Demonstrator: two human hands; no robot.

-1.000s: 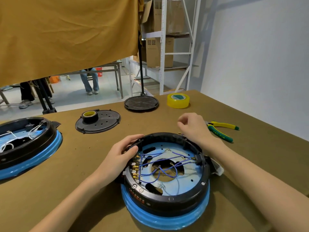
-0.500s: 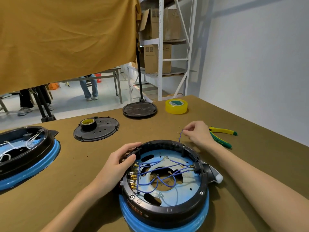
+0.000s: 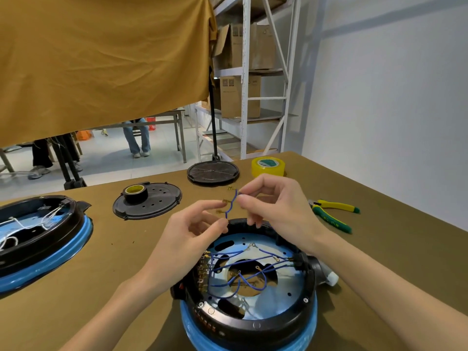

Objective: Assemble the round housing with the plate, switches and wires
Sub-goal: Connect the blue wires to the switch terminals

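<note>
Both hands (image 3: 273, 206) pinching blue wire (image 3: 231, 205), above housing (image 3: 253, 323)

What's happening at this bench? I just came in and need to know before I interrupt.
A person is wiring a round housing on the table. Both hands are raised just above its far rim: the right hand pinches a short blue wire with brass terminals, and the left hand fingers one terminal. Other blue wires already run across the plate inside. Pliers lie unused to the right.
</note>
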